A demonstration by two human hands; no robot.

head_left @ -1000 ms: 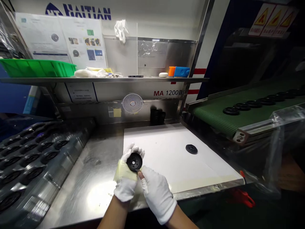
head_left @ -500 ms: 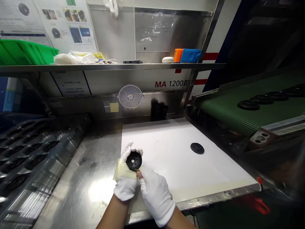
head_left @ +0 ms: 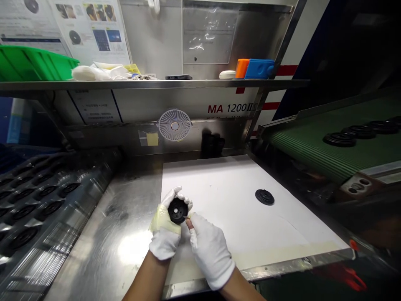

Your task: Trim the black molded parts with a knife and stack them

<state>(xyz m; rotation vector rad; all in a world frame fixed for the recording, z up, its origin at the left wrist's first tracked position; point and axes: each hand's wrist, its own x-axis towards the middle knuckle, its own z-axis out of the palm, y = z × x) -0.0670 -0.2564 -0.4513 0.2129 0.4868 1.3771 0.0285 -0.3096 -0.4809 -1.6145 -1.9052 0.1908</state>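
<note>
Gloved in white with yellow tape around the palm, my left hand (head_left: 166, 223) is closed around a black round plastic part (head_left: 178, 210). The part's hollow face, with a small light hole in its middle, is turned toward me. My right hand (head_left: 206, 244), also in a white glove with a bare thumb tip showing, is pinched at the part's lower right rim. A small thin thing seems to stick out between its fingers, too small to name. Farther right, a second black round part (head_left: 265, 197) lies flat on the white sheet (head_left: 232, 225).
To the left, a tray (head_left: 62, 209) holds several black round parts. A green conveyor belt (head_left: 300, 146) at the right carries several more. Above the bench runs a metal shelf (head_left: 200, 83) with a green bin (head_left: 34, 65); a white fan (head_left: 174, 125) sits below it.
The view has shifted slightly. My right hand's pinch has moved a little up and right along the part's rim, while my left hand keeps hold of the part.
</note>
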